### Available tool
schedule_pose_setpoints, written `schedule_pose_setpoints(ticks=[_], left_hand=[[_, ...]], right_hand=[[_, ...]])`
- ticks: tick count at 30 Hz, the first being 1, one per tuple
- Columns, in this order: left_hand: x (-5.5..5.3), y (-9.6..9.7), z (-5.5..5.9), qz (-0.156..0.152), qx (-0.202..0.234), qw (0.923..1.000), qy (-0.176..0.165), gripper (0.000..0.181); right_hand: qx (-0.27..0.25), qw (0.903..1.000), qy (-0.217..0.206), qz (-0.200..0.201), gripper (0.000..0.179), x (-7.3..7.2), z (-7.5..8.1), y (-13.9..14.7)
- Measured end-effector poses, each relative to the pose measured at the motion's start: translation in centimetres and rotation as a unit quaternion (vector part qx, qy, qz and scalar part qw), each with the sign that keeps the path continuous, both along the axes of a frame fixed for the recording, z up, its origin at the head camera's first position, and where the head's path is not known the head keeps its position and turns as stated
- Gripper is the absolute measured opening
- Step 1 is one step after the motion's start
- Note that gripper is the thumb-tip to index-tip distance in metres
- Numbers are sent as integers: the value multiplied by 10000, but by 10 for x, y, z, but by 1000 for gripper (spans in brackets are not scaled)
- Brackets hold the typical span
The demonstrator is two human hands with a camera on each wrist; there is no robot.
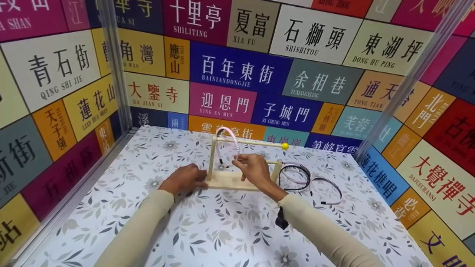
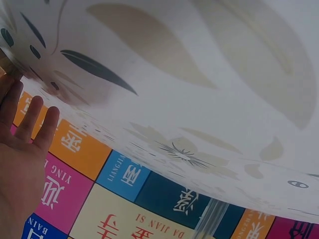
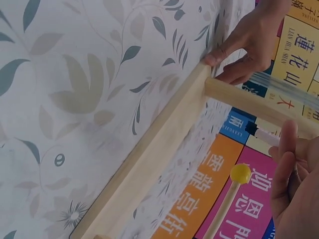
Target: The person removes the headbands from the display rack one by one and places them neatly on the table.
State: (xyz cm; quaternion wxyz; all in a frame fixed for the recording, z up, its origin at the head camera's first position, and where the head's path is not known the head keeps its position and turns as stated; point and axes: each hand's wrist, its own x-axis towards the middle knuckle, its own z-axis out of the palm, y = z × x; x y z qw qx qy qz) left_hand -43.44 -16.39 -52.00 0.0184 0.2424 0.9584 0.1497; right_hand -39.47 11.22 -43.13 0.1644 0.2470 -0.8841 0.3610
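A wooden stand (image 1: pixel 226 179) with a flat base, uprights and rods sits on the table. At the base's left end, my left hand (image 1: pixel 184 178) holds the corner, its thumb (image 3: pixel 215 58) against the wood and other fingers loosely extended in the left wrist view. With my right hand (image 1: pixel 256 168) I pinch one end of a light pink headband (image 1: pixel 224 129) between thumb and fingertips. Its arch stands upright around the upper rod (image 1: pixel 256 142), near the left upright (image 1: pixel 212 159). A dark tip (image 3: pixel 251 128) shows beyond my fingers in the right wrist view.
A yellow ball (image 1: pixel 285 146) caps the upper rod's free end. Black and pale headbands (image 1: pixel 305 171) cluster beside the stand's right upright (image 1: pixel 276 171). Another toothed headband (image 1: pixel 338 188) lies farther right on the leaf-patterned table (image 1: pixel 222 230). Sign-printed walls (image 1: pixel 237 70) enclose the back and sides.
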Motion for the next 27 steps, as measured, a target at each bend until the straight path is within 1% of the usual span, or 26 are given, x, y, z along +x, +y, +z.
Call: schedule_pose_setpoints(ticks=[3,8,12,17,22,27], left_hand=[[1,1,2,52,29,10000,-63,48],[3,1,3,-16,-104,9999,78,47],[3,2,2,35,-114,9998,145,51],[4,2,2,170,-47,9998,53,53],[6,1,2,156,4,9999,10,51],[6,2,5,188,37,9998,-34,53]], right_hand=[[-73,9999,-51,-65,20,0,3,6],[-180,9995,-196,-197,22,-2,7,15],[-298,9988,-190,-345,22,-2,10,22],[-364,9980,-113,-506,19,-3,13,30],[-519,9969,-265,-522,18,-4,15,38],[-675,9951,-300,-664,18,-5,21,51]])
